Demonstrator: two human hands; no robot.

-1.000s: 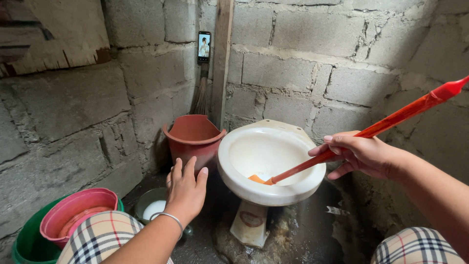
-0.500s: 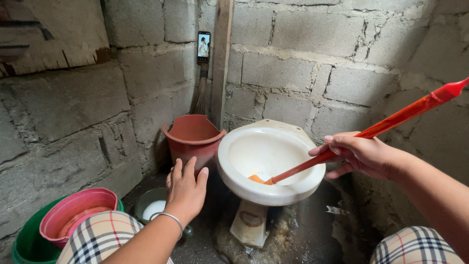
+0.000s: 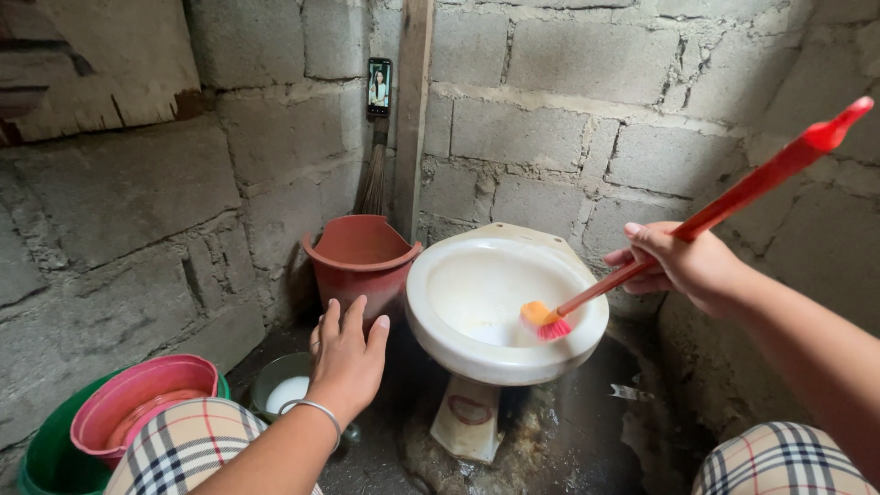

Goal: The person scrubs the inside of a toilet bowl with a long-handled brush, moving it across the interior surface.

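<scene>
Right hand grips red toilet brush w/ fingers closed round handle — bristle head inside white toilet bowl, frame centre; left hand hovers open, fingers spread, nr reddish bucket

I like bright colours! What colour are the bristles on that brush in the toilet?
Pink and orange bristles, seen in the head view.
</scene>
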